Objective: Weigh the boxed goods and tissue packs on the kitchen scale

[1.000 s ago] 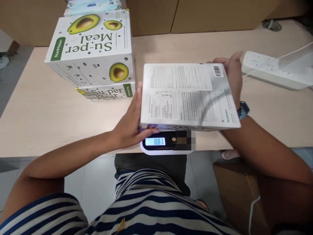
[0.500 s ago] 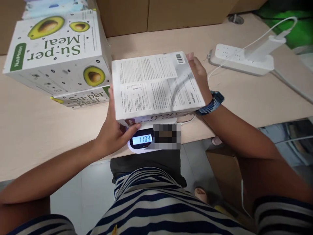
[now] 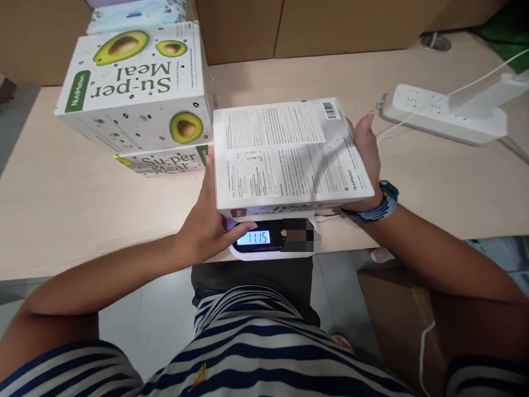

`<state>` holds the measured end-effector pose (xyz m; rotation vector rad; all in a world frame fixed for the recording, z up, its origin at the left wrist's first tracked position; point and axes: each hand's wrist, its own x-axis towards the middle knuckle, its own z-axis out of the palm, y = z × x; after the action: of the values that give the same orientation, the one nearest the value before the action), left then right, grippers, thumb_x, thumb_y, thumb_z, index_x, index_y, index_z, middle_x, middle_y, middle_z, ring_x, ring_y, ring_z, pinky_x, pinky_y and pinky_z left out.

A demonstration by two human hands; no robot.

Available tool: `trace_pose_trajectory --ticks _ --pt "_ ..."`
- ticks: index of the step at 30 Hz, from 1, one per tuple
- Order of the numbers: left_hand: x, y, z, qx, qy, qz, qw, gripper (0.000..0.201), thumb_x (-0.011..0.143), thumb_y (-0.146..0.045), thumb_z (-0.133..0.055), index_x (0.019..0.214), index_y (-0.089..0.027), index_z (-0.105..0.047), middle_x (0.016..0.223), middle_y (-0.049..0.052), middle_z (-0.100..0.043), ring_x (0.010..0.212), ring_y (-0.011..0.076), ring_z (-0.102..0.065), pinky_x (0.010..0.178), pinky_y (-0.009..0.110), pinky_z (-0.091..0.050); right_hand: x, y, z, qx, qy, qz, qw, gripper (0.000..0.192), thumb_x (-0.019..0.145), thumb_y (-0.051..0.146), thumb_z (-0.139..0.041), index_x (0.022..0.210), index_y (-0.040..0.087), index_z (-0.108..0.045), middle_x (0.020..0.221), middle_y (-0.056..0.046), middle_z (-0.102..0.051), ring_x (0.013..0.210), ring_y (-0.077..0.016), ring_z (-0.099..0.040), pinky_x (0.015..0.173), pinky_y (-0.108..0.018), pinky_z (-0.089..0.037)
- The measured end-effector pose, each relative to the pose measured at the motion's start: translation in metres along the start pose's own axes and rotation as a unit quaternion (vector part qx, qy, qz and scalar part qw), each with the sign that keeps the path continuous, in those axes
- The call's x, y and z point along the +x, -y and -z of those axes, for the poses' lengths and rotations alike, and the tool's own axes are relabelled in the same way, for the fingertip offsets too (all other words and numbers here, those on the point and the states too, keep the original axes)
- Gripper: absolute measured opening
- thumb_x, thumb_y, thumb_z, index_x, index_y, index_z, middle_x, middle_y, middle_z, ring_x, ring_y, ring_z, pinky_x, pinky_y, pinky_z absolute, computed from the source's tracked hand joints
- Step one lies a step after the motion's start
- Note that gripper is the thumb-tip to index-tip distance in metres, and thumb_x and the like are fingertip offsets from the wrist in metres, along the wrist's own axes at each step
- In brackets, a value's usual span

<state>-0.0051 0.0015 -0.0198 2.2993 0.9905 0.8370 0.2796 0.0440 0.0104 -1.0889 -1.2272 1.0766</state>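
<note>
Scale (image 3: 273,248) readout went 11.09 → 11.15. White box (image 3: 289,154) sits on it, left hand (image 3: 210,226) and right hand (image 3: 367,160) both still gripping its sides.

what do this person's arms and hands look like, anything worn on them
Both forearms are bare. The left hand wears nothing visible: no ring, glove or band. The right hand has a blue woven wristband at its wrist. Short sleeves striped navy and white show at both upper arms, matching the shirt.
</note>
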Motion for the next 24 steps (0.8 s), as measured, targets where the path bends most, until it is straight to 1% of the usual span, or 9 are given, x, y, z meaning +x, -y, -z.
trace_pose_trajectory --ticks 2,6,9,12,14,17,19,21,24 --pt "0.0 0.002 0.0 0.01 -0.01 -0.046 0.999 0.143 0.087 -0.068 -0.082 0.17 -0.04 0.03 0.185 -0.001 0.024 0.173 0.0414 0.012 0.142 0.076 -0.01 -0.001 0.002 -0.001 -0.012 -0.016 -0.006 1.0 0.081 0.076 0.107 -0.039 0.097 0.035 -0.069 0.142 -0.004 -0.075 0.165 -0.0385 -0.042 0.124 -0.064 -0.052" --pt "0.0 0.009 -0.001 0.012 -0.028 -0.073 0.997 0.143 0.083 -0.07 -0.083 0.172 -0.043 0.025 0.182 -0.01 0.029 0.17 0.0385 0.027 0.142 0.073 0.006 -0.003 0.007 -0.005 -0.02 -0.029 -0.026 0.999 0.081 0.073 0.107 -0.041 0.099 0.036 -0.069 0.145 -0.004 -0.074 0.168 -0.0398 -0.036 0.127 -0.066 -0.048" --pt "0.0 0.008 -0.002 -0.002 -0.023 -0.078 0.997 0.143 0.085 -0.069 -0.083 0.171 -0.043 0.028 0.182 -0.009 0.03 0.172 0.0372 0.024 0.144 0.071 0.005 -0.005 0.007 -0.007 0.012 -0.015 -0.029 0.999 0.074 0.074 0.103 -0.049 0.102 0.037 -0.07 0.142 -0.004 -0.076 0.167 -0.0399 -0.038 0.128 -0.069 -0.047" --pt "-0.001 0.006 -0.003 -0.013 -0.015 -0.073 0.997 0.143 0.086 -0.069 -0.082 0.17 -0.041 0.031 0.184 -0.003 0.029 0.173 0.0388 0.018 0.144 0.07 0.001 -0.006 0.001 -0.004 0.045 -0.014 -0.026 0.999 0.069 0.08 0.097 -0.053 0.107 0.036 -0.074 0.149 -0.004 -0.072 0.167 -0.039 -0.039 0.13 -0.069 -0.045" --pt "-0.001 0.006 -0.004 -0.031 -0.006 -0.069 0.997 0.145 0.085 -0.071 -0.081 0.17 -0.04 0.032 0.185 0.002 0.028 0.173 0.0402 0.017 0.143 0.072 -0.003 -0.006 -0.004 0.003 0.054 -0.044 -0.013 0.998 0.067 0.084 0.094 -0.055 0.119 0.04 -0.074 0.158 -0.001 -0.066 0.168 -0.0346 -0.038 0.137 -0.066 -0.036" --pt "0.001 0.009 -0.006 -0.072 -0.01 -0.076 0.994 0.142 0.086 -0.077 -0.076 0.169 -0.04 0.033 0.185 0.006 0.027 0.173 0.0407 0.016 0.142 0.071 -0.009 -0.007 -0.005 0.019 0.041 -0.128 0.029 0.99 0.062 0.09 0.091 -0.052 0.134 0.05 -0.069 0.173 0.008 -0.049 0.172 -0.0245 -0.031 0.142 -0.058 -0.025" --pt "0.006 0.011 -0.006 -0.089 -0.025 -0.088 0.992 0.136 0.088 -0.082 -0.07 0.169 -0.042 0.032 0.186 0.005 0.026 0.174 0.0403 0.014 0.142 0.07 -0.011 -0.013 -0.001 0.027 0.009 -0.169 0.046 0.984 0.057 0.097 0.087 -0.04 0.14 0.058 -0.064 0.179 0.015 -0.037 0.173 -0.0184 -0.023 0.14 -0.058 -0.024" --pt "0.011 0.013 -0.005 -0.081 -0.043 -0.097 0.991 0.132 0.087 -0.087 -0.065 0.169 -0.045 0.031 0.187 0.002 0.024 0.173 0.0407 0.014 0.142 0.07 -0.009 -0.024 0.004 0.028 -0.04 -0.192 0.059 0.979 0.052 0.102 0.081 -0.031 0.145 0.067 -0.056 0.181 0.022 -0.027 0.175 -0.012 -0.012 0.14 -0.057 -0.018" --pt "0.02 0.018 -0.002 -0.046 -0.068 -0.108 0.991 0.135 0.08 -0.096 -0.062 0.168 -0.049 0.03 0.187 -0.002 0.024 0.172 0.0422 0.018 0.143 0.07 -0.004 -0.044 0.009 0.019 -0.089 -0.2 0.094 0.971 0.046 0.106 0.074 -0.028 0.146 0.073 -0.052 0.18 0.028 -0.027 0.174 -0.0062 -0.005 0.142 -0.055 -0.007"
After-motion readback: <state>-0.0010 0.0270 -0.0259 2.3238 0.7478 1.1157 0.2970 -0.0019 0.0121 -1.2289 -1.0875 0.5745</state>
